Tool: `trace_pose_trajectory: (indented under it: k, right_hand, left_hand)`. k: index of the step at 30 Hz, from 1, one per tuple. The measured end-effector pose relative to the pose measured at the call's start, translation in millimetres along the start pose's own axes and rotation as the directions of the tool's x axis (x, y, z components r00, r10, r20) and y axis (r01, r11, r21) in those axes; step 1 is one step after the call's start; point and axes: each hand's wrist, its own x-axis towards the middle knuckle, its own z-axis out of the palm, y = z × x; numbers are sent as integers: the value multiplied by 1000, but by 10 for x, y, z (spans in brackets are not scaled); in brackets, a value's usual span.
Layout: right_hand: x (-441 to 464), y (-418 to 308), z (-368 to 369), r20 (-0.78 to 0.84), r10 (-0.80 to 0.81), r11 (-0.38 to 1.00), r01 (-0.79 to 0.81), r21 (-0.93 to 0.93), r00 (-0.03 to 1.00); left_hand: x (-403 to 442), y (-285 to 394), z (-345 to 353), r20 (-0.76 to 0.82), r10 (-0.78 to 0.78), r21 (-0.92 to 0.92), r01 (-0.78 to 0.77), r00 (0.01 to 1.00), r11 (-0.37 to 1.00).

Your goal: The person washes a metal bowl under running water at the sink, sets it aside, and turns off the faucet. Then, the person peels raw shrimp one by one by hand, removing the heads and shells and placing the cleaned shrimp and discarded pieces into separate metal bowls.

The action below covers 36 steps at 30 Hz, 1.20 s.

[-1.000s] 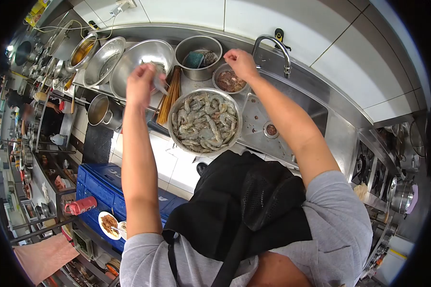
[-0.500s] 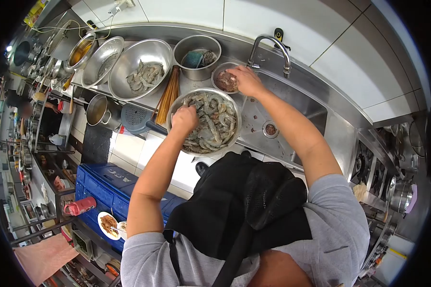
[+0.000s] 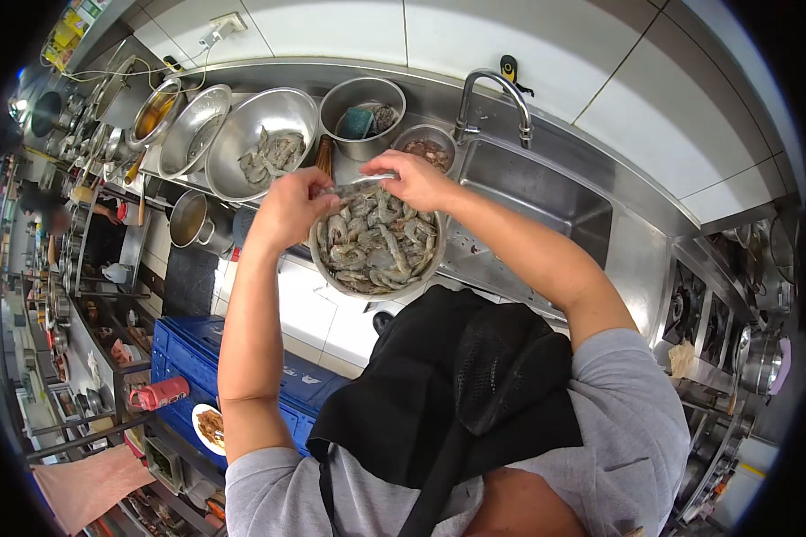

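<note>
The person's left hand (image 3: pixel 294 208) and right hand (image 3: pixel 414 183) meet above the far rim of a steel bowl (image 3: pixel 440 255) heaped with raw shrimp. Each grip is pinched on a single shrimp (image 3: pixel 358 187) stretched between them. Just beyond, on the steel desk (image 3: pixel 634 234), sit a small bowl of reddish scraps (image 3: pixel 428 152), a pot (image 3: pixel 387 137) holding a green scouring pad (image 3: pixel 355 123), and a wider mixing bowl (image 3: pixel 227 161) with more shrimp.

A kitchen, shown by its steel sink (image 3: pixel 546 192), tap (image 3: pixel 525 132) and stove burners (image 3: pixel 679 295).
</note>
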Motion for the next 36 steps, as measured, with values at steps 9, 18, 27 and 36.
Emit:
trace_pose_trajectory:
  k: [9,18,27,36]
  right_hand:
    - [5,-218,-113,63,83,796,-104,597,995]
    - [-124,-247,-190,-16,303,788,-242,566,953]
    - [-110,-243,-163,-134,294,868,-206,452,946]
    - [-87,-332,-170,-253,76,994,-51,101,965]
  left_hand:
    - [87,-34,314,-133,-79,-562,-10,988,827]
    - [145,-36,493,-118,-154,-701,28,981,713]
    - [164,-24,585,-109,-96,-707,-10,989,708]
    - [160,177,824,-29,17,-765,-33,999,643]
